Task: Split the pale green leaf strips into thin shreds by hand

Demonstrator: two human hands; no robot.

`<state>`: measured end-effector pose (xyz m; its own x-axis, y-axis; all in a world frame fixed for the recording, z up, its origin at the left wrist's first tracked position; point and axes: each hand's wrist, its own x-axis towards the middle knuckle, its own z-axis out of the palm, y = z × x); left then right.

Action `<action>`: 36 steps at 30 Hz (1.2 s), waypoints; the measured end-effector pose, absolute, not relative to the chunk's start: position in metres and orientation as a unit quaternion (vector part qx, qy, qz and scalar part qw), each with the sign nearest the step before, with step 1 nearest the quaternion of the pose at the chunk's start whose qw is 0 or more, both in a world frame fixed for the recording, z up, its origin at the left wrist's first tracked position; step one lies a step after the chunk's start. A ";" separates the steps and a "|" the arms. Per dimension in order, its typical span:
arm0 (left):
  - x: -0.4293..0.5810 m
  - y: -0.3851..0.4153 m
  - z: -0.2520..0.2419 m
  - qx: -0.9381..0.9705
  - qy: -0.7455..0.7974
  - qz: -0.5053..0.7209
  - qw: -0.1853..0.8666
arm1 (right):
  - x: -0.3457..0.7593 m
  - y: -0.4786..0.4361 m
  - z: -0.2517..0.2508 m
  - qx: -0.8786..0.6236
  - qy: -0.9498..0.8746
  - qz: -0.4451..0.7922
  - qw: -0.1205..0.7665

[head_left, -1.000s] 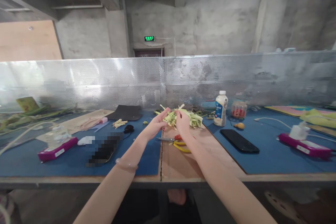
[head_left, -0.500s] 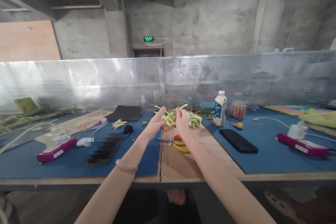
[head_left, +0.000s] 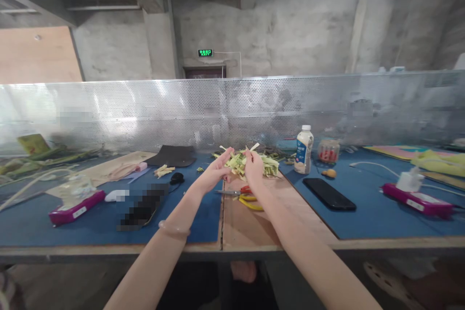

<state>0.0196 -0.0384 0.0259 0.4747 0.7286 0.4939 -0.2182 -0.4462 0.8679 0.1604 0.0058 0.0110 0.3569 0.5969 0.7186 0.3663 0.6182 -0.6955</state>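
Above the middle of the table, my left hand [head_left: 215,174] has its fingers fairly straight and its thumb near them. A pale leaf strip [head_left: 223,147] sticks out beyond its fingertips and seems gripped there. My right hand [head_left: 254,165] is closed in a pinch on another pale strip end [head_left: 255,146]; whether both ends belong to one strip is hidden. Behind and between the hands lies a loose heap of cut green and pale leaf strips [head_left: 271,166]. Scissors [head_left: 250,202] with yellow and red handles lie just below my right hand, partly covered by the forearm.
On the right stand a bottle [head_left: 303,150] and a jar [head_left: 328,152], with a black phone [head_left: 329,194] nearer. Purple power strips [head_left: 417,201] lie at both sides. A white mouse [head_left: 114,195] and a black sheet [head_left: 172,156] are left. A perforated metal screen [head_left: 254,106] borders the back.
My left hand has shifted slightly right, closer to my right hand, and the strip end at its fingertips has moved with it. My right hand has barely moved.
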 end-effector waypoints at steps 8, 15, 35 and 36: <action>0.017 -0.046 0.032 0.700 0.163 0.456 0.524 | 0.165 0.003 0.017 -0.409 -0.600 0.070 0.684; 0.013 -0.044 0.031 0.678 0.186 0.467 0.536 | 0.168 -0.003 0.023 -0.386 -0.633 0.090 0.665; 0.024 -0.030 0.018 0.692 0.321 0.510 0.398 | 0.169 0.003 0.015 -0.389 -0.649 0.020 0.653; 0.025 -0.031 0.018 0.700 0.312 0.509 0.392 | 0.169 0.002 0.015 -0.392 -0.653 0.013 0.648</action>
<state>0.0249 -0.0307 0.0176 0.2867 0.8357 0.4685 0.0375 -0.4984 0.8661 0.1688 0.0019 0.0147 0.1476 0.5282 0.8362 0.4951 0.6924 -0.5248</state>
